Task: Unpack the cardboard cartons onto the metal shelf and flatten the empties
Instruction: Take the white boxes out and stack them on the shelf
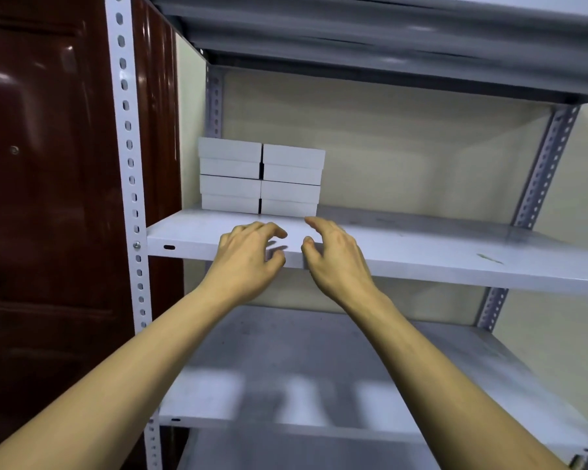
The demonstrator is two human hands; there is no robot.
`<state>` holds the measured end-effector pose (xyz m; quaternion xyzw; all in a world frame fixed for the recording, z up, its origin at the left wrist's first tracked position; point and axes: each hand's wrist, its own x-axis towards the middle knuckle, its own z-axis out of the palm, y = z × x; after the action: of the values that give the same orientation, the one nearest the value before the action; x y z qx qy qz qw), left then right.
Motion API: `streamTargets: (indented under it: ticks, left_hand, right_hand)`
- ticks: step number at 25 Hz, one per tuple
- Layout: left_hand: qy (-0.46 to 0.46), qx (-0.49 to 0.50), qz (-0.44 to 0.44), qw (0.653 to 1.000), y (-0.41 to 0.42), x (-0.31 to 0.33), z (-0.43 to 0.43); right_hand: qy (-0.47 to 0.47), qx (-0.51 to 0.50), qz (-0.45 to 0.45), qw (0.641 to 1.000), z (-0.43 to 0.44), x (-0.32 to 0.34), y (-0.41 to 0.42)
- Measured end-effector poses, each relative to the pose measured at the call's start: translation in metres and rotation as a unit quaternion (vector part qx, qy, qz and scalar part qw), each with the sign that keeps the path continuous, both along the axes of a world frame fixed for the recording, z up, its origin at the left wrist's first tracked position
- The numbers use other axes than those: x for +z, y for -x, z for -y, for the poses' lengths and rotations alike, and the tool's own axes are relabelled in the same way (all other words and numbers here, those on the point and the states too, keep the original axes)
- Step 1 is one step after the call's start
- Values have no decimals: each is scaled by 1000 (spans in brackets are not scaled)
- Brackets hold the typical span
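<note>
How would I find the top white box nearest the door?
Look at the metal shelf beside the red door. On its middle board, back left, stand two white stacks. Yours is the top box of the left stack: uppermost, and on the door's side, unlike its neighbour.

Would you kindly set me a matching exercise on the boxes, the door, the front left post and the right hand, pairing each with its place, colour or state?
1 boxes
2 door
3 front left post
4 right hand

a dark reddish brown
b stacked at the back left of the middle shelf
c pale, with a row of holes
d open, holding nothing

Pairs: 1-b, 2-a, 3-c, 4-d
</note>
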<state>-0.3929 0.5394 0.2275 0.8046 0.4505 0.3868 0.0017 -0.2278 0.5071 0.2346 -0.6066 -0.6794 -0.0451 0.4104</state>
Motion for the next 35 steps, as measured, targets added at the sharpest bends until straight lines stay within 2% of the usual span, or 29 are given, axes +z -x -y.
streamTargets:
  ticks: [9, 13, 24, 35]
  left_hand:
    - [-21, 37, 15, 999, -8, -31, 64]
    - [-3, 64, 15, 998, -18, -51, 91]
    - [82, 150, 44, 984, -34, -118, 179]
    - [130, 239, 114, 955, -11, -185, 268]
  right_hand:
    - [-27, 68, -33, 997, 47, -33, -10]
    - [-27, 108, -29, 993, 73, -54, -22]
    - [50, 185, -84, 978, 117, -127, -53]
    - [135, 270, -136, 944, 182, -198, -8]
